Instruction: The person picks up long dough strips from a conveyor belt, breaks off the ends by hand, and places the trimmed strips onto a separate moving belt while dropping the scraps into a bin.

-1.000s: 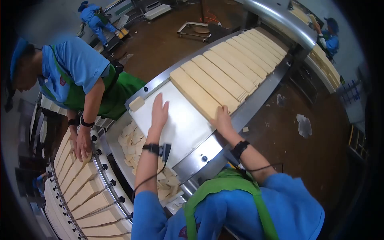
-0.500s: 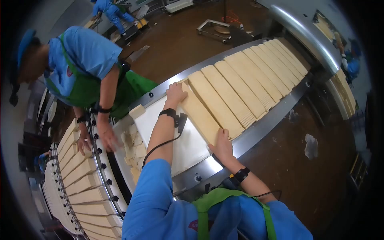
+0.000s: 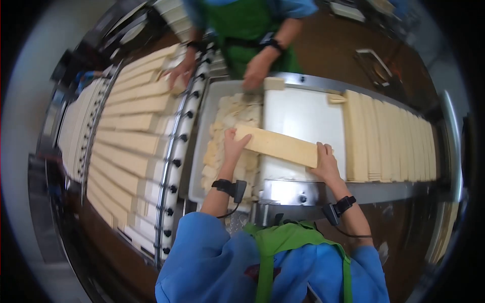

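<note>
A long, flat pale-yellow dough strip (image 3: 280,146) is held level between my two hands. My left hand (image 3: 235,145) grips its left end, over the tub of dough scraps, with the thumb on top. At the other end, my right hand (image 3: 326,164) has its fingers closed around the edge. Below the strip lies the white conveyor belt (image 3: 303,113). A white tub (image 3: 200,151) full of dough scraps (image 3: 235,115) stands left of the belt. Packed side by side on the belt's right part are several more dough strips (image 3: 389,139).
A second conveyor on the left carries spaced dough strips (image 3: 129,146), edged by a metal rail with black knobs (image 3: 177,162). Across the tub, a co-worker in a green apron (image 3: 242,25) reaches toward those strips and the scraps. A small dough piece (image 3: 335,98) lies on the belt.
My hands have moved left from the row, with a dough strip now lifted over the belt and tub. My view has turned left, and the co-worker now appears straight ahead.
</note>
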A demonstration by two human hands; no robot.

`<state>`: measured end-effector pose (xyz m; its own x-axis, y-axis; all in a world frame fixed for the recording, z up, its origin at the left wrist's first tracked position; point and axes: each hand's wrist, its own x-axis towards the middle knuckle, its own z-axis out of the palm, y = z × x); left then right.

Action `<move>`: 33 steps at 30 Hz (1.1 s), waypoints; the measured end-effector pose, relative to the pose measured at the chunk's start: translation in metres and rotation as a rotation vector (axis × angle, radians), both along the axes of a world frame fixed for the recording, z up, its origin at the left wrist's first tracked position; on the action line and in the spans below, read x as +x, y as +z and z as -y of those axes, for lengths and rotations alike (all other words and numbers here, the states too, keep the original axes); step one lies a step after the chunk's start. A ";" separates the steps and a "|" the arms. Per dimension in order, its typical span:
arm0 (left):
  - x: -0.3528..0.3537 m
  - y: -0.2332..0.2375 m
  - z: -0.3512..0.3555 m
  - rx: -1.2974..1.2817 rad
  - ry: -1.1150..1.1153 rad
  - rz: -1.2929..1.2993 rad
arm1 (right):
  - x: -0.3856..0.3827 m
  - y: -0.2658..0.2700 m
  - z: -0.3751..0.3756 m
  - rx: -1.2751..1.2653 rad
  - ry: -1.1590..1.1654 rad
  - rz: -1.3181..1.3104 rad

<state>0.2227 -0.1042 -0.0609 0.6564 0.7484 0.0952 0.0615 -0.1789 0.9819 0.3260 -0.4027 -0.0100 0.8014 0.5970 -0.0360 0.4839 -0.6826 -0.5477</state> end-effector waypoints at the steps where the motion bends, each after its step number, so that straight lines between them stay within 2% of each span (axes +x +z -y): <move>1: -0.020 0.006 -0.010 -0.002 0.088 0.074 | -0.009 0.002 -0.017 0.045 0.040 0.071; 2: -0.045 0.014 -0.023 0.054 0.202 0.053 | -0.021 0.005 -0.037 0.100 0.084 0.114; 4: -0.101 0.071 -0.039 0.163 0.434 -0.002 | -0.054 0.022 -0.082 0.216 0.177 0.190; 6: -0.170 0.109 -0.068 0.360 0.692 -0.129 | -0.101 0.049 -0.124 0.286 0.327 0.038; 8: -0.251 0.131 -0.105 0.479 0.783 0.017 | -0.149 0.063 -0.169 0.358 0.523 -0.112; 10: -0.345 0.145 -0.137 0.394 0.822 -0.028 | -0.201 0.067 -0.206 0.414 0.758 -0.260; 13: -0.476 0.140 -0.180 0.245 0.857 0.062 | -0.287 0.058 -0.255 0.420 0.941 -0.553; 16: -0.567 0.127 -0.197 -0.011 0.855 0.060 | -0.370 0.060 -0.280 0.185 0.839 -1.232; 18: -0.611 0.104 -0.210 -0.249 0.859 0.053 | -0.417 0.068 -0.281 0.090 0.753 -1.473; 19: -0.627 0.092 -0.214 -0.292 0.817 -0.064 | -0.440 0.063 -0.280 0.067 0.743 -1.479; 22: -0.638 0.062 -0.222 0.191 0.664 -0.435 | -0.476 0.057 -0.279 -0.042 0.683 -1.665; 25: -0.644 0.071 -0.235 0.566 0.447 -1.003 | -0.486 0.056 -0.289 -0.034 0.681 -1.651; 28: -0.641 0.103 -0.240 0.940 0.245 -1.060 | -0.492 0.052 -0.296 0.000 0.711 -1.567; 30: -0.631 0.124 -0.231 0.900 0.373 -1.036 | -0.498 0.063 -0.302 0.008 0.773 -1.479; 31: -0.629 0.129 -0.228 0.878 0.436 -1.027 | -0.505 0.057 -0.308 0.124 0.893 -1.226; 33: -0.638 0.110 -0.239 0.848 0.566 -0.953 | -0.518 0.030 -0.320 0.334 1.082 -0.696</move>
<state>-0.4155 0.1343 0.0494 0.3555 0.8702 0.3410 0.8996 -0.4176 0.1277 -0.1921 -0.0824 0.0198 -0.2060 0.9781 0.0301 0.2460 0.0815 -0.9658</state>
